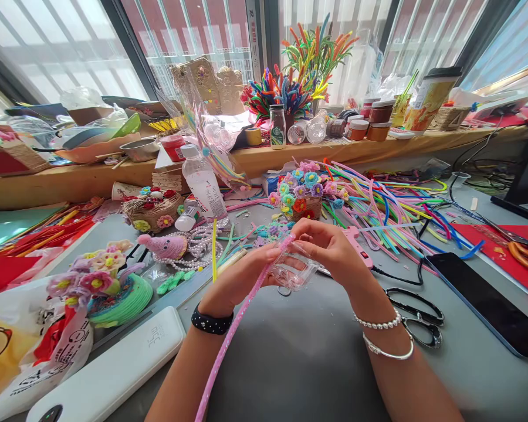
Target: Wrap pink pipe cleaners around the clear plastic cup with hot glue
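A long pink pipe cleaner (242, 313) with a speckled surface runs from the bottom edge up between my hands. My left hand (240, 272) has its thumb pressed on it near the upper end. At that end the fingertips of my right hand (328, 249) pinch the tip. A crumpled piece of clear plastic (297, 271) shows beneath my fingers; which hand bears it I cannot tell. Behind the right hand lies a pink glue gun (356, 245), partly covered. Scissors (418, 316) with black handles rest beside my right wrist.
Loose coloured pipe cleaners (378, 208) spread behind a basket of fuzzy flowers (305, 190). A phone (488, 302) and orange-handled scissors (525, 255) lie rightward. On the left are a white power bank (114, 363), a green flower piece (121, 299) and a clear bottle (205, 187).
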Motion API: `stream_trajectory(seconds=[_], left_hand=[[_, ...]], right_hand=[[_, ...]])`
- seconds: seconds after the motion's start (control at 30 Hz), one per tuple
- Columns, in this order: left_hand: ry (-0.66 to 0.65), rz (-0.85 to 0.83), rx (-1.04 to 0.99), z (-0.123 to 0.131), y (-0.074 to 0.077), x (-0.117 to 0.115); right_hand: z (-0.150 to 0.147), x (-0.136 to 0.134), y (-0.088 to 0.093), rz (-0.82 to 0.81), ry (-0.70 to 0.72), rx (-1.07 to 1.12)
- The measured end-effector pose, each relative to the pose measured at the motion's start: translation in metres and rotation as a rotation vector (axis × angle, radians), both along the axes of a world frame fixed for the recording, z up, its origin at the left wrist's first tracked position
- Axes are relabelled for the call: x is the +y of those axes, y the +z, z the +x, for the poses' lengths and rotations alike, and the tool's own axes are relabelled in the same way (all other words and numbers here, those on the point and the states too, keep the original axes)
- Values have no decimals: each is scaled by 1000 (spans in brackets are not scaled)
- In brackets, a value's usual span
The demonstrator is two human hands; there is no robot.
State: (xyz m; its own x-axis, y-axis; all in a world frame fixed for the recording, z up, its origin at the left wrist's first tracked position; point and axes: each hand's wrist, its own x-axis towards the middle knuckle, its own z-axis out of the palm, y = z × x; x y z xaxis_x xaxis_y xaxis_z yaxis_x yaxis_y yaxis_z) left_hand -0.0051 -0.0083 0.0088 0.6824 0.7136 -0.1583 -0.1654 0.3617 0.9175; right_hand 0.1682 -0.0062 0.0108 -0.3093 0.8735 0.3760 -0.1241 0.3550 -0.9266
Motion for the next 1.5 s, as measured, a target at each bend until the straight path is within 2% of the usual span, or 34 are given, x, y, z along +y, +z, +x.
stream_trajectory(seconds=[0.43,0.6,0.8,0.9,1.0,1.1,1.2,1.37,1.5], left_hand=[[23,-3,-48,2,1,-5],[40,15,12,3,5,-7],[165,134,140,4,10,-8],[229,215,153,1,6,-5],[326,283,138,-2,2,-2],[473,337,134,-3,3,-2],[575,416,158,-1,7,-5],[648,546,237,3,9,-12],[689,622,260,6,7,-15]], right_hand=[[7,2,-2,39,52,-91],[5,1,-1,33,60,-99],[7,3,-1,48,41,-83],[9,4,0,64,-26,-74],[9,3,0,94,-160,-45],[6,-1,1,256,-355,-18],[2,-8,3,437,-484,-71],[-4,-14,5,599,-564,-178],[-7,-13,5,654,-582,-236]])
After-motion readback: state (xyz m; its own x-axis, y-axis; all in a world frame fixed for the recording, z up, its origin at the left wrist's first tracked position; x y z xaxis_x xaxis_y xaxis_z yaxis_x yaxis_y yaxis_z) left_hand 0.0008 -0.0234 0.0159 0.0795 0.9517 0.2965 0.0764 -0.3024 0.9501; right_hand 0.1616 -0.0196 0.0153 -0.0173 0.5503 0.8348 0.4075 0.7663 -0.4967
